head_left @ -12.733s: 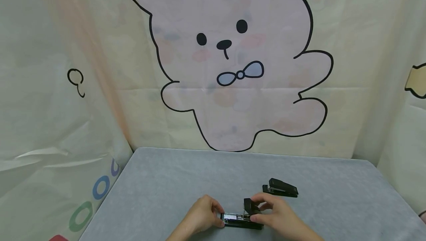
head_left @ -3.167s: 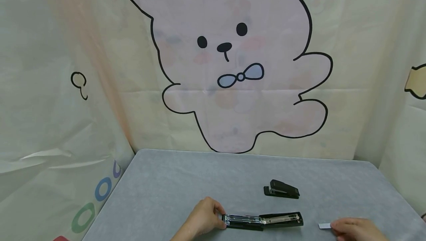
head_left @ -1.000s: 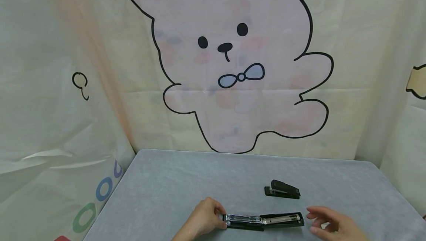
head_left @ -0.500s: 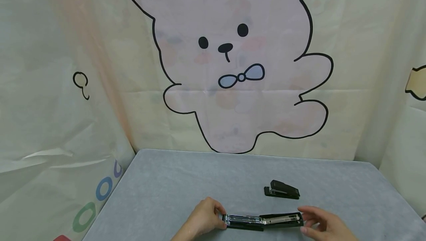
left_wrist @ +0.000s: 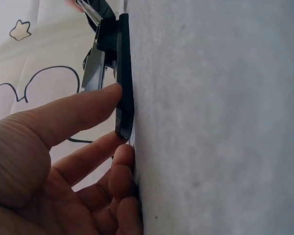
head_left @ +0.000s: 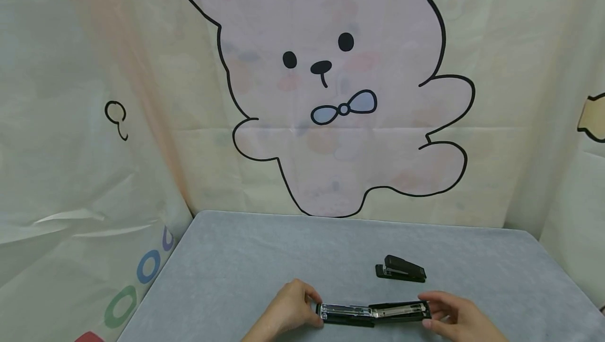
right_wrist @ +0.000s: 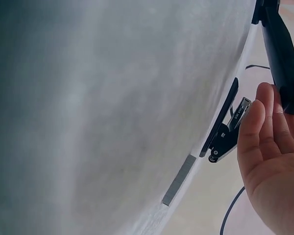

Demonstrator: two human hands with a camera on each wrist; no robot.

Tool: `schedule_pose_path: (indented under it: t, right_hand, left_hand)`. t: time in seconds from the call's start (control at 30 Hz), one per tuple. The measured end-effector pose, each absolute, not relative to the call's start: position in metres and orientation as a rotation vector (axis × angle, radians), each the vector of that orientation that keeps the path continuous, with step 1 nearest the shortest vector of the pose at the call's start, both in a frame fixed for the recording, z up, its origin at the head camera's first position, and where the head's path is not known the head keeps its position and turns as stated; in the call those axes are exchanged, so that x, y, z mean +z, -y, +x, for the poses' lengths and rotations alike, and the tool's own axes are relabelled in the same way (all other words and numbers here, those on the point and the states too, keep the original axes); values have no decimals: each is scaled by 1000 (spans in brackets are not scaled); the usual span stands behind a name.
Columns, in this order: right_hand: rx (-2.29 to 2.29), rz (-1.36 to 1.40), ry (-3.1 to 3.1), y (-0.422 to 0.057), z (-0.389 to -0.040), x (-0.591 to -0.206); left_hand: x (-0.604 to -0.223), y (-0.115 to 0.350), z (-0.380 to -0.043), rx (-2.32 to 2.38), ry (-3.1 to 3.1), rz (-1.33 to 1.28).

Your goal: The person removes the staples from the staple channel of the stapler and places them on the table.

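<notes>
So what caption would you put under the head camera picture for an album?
Two hands, left hand and right hand, hold the ends of an opened black stapler on a grey table; a closed stapler lies behind.

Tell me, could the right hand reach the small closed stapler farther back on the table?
Probably yes: the closed stapler lies just behind the right hand, with bare grey table between them.
</notes>
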State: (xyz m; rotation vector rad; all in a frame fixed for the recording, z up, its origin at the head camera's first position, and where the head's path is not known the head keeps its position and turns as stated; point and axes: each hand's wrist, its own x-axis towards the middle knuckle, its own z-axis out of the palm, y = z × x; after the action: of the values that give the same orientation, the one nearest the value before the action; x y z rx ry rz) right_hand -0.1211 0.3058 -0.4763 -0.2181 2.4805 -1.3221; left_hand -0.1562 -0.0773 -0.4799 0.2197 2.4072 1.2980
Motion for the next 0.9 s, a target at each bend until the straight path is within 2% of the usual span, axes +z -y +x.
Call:
schedule_pose_path:
  t: [0.9]
  right_hand:
    - [-1434, -268, -2428, -301, -124, -472]
  left_hand:
    - [-481, 80, -156, 1315, -2478, 326]
